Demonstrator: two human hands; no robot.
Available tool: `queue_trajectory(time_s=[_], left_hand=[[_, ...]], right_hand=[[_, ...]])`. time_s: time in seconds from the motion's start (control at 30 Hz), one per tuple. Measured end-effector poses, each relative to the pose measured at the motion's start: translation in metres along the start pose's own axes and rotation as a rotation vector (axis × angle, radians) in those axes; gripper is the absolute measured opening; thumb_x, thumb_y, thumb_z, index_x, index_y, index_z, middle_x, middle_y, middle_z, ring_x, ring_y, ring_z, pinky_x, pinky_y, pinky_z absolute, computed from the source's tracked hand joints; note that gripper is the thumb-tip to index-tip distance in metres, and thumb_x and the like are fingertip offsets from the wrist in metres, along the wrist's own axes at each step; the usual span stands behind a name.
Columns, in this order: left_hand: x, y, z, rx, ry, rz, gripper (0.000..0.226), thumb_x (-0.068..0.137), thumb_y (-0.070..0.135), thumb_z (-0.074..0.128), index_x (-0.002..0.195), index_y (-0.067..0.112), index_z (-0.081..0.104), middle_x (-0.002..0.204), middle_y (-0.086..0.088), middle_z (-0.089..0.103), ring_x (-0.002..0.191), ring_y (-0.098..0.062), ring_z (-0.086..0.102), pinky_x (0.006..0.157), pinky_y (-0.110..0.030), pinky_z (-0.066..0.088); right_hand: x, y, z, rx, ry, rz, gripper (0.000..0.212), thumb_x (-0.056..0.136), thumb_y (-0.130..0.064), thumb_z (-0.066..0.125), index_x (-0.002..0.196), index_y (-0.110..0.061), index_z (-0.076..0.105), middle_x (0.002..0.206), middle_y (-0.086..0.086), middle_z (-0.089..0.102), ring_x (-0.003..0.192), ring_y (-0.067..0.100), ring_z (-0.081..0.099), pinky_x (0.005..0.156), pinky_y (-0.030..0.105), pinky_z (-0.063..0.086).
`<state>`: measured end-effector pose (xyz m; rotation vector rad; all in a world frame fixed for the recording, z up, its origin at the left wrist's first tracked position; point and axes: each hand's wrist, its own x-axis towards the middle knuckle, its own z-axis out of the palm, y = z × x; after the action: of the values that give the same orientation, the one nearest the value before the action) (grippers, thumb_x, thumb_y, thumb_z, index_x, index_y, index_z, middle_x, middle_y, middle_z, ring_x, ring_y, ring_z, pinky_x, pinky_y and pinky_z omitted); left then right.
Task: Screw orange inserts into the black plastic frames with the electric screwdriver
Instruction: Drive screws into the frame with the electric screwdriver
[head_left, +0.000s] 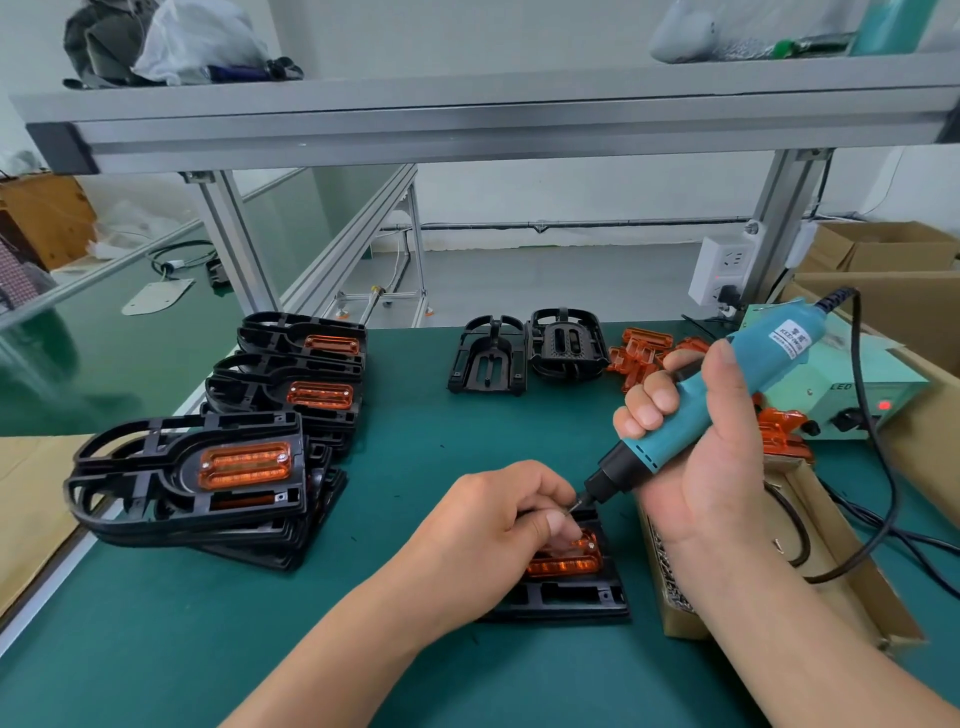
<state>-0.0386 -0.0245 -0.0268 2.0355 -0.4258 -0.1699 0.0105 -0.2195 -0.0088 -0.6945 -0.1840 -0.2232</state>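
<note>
Head view shows the right hand (691, 441) with its fingers (649, 405) clamped round the teal electric screwdriver (727, 384), which is tilted down and to the left. The left hand (498, 525) has curled fingers (558, 519) pinched round the tip of the bit (577, 504), probably steadying a screw, though none can be made out. The work is a black frame (571, 597) lying flat towards the near edge of the surface (363, 597), with an orange insert (566, 558) seated in it. The insert is translucent and ribbed, a rounded bar, and one silver screw head shows at its right end. The main risk is that the driver leans well off vertical, so the bit could skid off the screw, gouge the soft-looking orange plastic or drive the thread in crooked. Fingertips this close to the bit could be nipped once it spins. The left hand rests on the frame, but a slip could shift it. Finished frames (192, 467) are stacked along the left edge, and bare frames (488, 358) and loose inserts (641, 351) lie by the far edge
</note>
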Motion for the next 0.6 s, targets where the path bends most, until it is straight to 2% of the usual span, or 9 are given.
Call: queue_trajectory(time_s=[0.07,0.3,0.37,0.47,0.6], left_hand=[[-0.0003,0.0010,-0.0007,-0.049,-0.013,0.006,0.023,0.105,0.013,0.056,0.111,0.034,0.065,0.101,0.013,0.080,0.097,-0.005,0.075,0.088,-0.016,0.055],[-0.0009,0.0045,-0.0015,-0.068,-0.045,-0.002,0.021,0.103,0.009,0.056,0.109,0.026,0.066,0.098,0.009,0.080,0.093,-0.008,0.076,0.088,-0.019,0.056],[-0.0018,0.0053,-0.0024,-0.035,-0.028,-0.007,0.019,0.103,0.014,0.058,0.105,0.031,0.067,0.095,0.010,0.080,0.089,-0.007,0.076,0.084,-0.020,0.056],[-0.0017,0.0043,-0.0042,0.135,0.017,0.007,0.010,0.102,0.034,0.060,0.096,0.038,0.068,0.085,0.014,0.072,0.076,-0.008,0.066,0.075,-0.035,0.057],[-0.0015,0.0062,-0.0052,0.216,0.056,0.019,0.010,0.100,0.044,0.060,0.093,0.041,0.066,0.092,0.018,0.068,0.085,-0.006,0.063,0.079,-0.038,0.057]], right_hand=[[0.0005,-0.0005,0.0002,0.004,-0.019,-0.003,0.031,0.106,-0.044,0.059,0.093,-0.017,0.062,0.071,-0.001,0.046,0.060,0.013,0.045,0.058,0.026,0.043],[-0.0008,-0.0022,-0.0011,0.019,-0.022,-0.005,0.033,0.106,-0.044,0.056,0.091,-0.015,0.061,0.069,0.000,0.046,0.059,0.015,0.044,0.057,0.027,0.042],[-0.0006,-0.0026,-0.0006,0.024,-0.006,-0.010,0.033,0.106,-0.044,0.055,0.090,-0.015,0.061,0.069,0.000,0.046,0.059,0.014,0.044,0.057,0.027,0.042],[0.0006,-0.0053,0.0008,0.030,0.017,-0.022,0.033,0.105,-0.044,0.055,0.090,-0.015,0.060,0.069,-0.001,0.047,0.059,0.014,0.044,0.058,0.027,0.042],[-0.0001,-0.0062,0.0024,0.030,0.030,-0.029,0.033,0.105,-0.045,0.054,0.090,-0.016,0.060,0.069,-0.002,0.047,0.059,0.013,0.045,0.058,0.026,0.042]])
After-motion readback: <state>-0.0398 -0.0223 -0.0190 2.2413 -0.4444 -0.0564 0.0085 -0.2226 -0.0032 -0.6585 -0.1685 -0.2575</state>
